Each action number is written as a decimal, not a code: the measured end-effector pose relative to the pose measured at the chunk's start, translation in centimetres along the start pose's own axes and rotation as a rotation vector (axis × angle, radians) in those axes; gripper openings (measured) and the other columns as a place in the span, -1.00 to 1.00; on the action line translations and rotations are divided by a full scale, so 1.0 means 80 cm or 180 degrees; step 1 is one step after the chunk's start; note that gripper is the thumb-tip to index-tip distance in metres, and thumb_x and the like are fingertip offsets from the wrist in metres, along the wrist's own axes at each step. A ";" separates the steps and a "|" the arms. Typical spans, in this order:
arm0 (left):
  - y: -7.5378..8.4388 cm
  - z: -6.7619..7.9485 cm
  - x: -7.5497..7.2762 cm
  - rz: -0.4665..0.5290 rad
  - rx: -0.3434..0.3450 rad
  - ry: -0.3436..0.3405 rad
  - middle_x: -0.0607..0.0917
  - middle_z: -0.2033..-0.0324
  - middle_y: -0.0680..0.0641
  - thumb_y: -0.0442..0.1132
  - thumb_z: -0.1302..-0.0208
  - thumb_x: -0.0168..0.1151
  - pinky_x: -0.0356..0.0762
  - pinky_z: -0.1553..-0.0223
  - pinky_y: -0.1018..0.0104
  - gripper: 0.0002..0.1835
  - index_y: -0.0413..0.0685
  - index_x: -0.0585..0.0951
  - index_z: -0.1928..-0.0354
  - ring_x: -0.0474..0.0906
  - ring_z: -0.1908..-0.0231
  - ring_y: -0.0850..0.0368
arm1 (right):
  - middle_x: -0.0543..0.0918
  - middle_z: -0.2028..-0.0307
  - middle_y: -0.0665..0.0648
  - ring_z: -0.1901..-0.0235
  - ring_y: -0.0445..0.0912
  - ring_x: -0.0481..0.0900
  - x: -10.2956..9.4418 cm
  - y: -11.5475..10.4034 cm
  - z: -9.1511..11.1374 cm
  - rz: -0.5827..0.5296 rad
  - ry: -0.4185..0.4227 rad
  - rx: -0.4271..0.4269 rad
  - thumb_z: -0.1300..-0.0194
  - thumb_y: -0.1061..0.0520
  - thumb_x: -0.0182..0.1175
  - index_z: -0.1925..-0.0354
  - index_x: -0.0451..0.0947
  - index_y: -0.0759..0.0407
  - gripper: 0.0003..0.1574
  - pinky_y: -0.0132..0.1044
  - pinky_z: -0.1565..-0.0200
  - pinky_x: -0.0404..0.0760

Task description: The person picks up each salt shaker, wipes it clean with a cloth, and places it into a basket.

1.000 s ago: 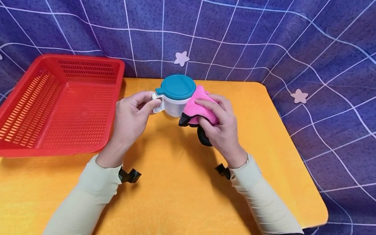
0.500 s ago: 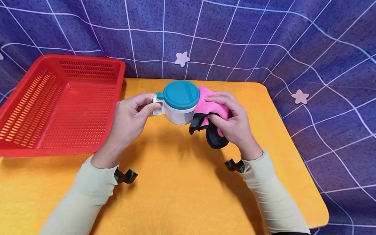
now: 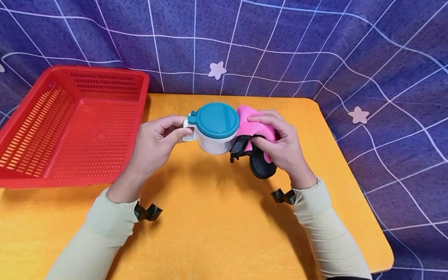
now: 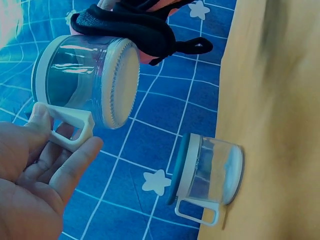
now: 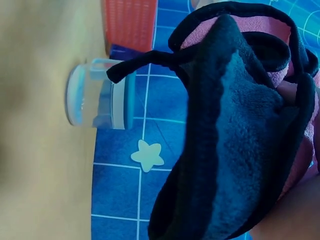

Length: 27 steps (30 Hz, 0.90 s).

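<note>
- Above the table [image 3: 210, 233], the left hand [image 3: 152, 146] pinches the jar [image 3: 216, 147] by its handle [image 4: 75, 116], lid [image 3: 215, 120] up.
- Fingers curled, the right hand [image 3: 281, 144] grips the bunched cloth [image 3: 246, 128], which appears to touch the jar's far side from the handle.
- Wiping lightly seems best — hard pressure could twist that one-sided pinch.
- Keep the loop [image 4: 182, 48] tucked away — it might snag.

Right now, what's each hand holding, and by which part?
Left hand: jar, by its white handle. Right hand: cloth, bunched between thumb and fingers near its black trim.
</note>
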<state>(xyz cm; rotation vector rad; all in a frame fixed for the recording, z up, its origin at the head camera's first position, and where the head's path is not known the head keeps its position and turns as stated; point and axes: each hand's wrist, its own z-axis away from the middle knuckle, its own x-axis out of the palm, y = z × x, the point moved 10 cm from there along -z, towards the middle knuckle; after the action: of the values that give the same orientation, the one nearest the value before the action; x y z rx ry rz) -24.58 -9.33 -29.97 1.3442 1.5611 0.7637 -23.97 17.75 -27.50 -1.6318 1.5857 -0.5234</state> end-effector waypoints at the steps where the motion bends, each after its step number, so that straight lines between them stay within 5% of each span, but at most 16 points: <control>1: 0.000 0.000 0.000 0.0010 0.0006 -0.0006 0.77 0.27 -0.13 -0.37 -0.28 0.45 0.67 0.23 0.46 -0.78 -0.25 0.77 0.04 0.67 0.33 0.14 | 0.71 -0.01 0.16 -0.20 0.17 0.51 0.000 0.001 0.001 -0.0003 -0.0006 0.0016 -0.10 0.57 0.35 0.01 0.70 0.41 -0.56 -0.22 -0.12 0.58; 27: -0.010 -0.001 0.002 0.0344 -0.0218 0.0153 0.79 0.16 -0.14 -0.37 -0.30 0.45 0.74 0.20 0.34 -0.67 -0.27 0.74 -0.09 0.74 0.26 0.17 | 0.71 -0.02 0.16 -0.19 0.13 0.53 -0.003 0.011 -0.001 -0.0069 -0.0118 0.0099 -0.12 0.56 0.34 -0.02 0.67 0.43 -0.55 -0.25 -0.11 0.58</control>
<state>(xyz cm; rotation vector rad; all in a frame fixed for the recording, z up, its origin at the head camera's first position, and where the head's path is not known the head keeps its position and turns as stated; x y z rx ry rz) -24.98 -9.36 -30.69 1.3775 1.4954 0.9142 -24.66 18.06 -28.04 -1.6280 1.5272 -0.5237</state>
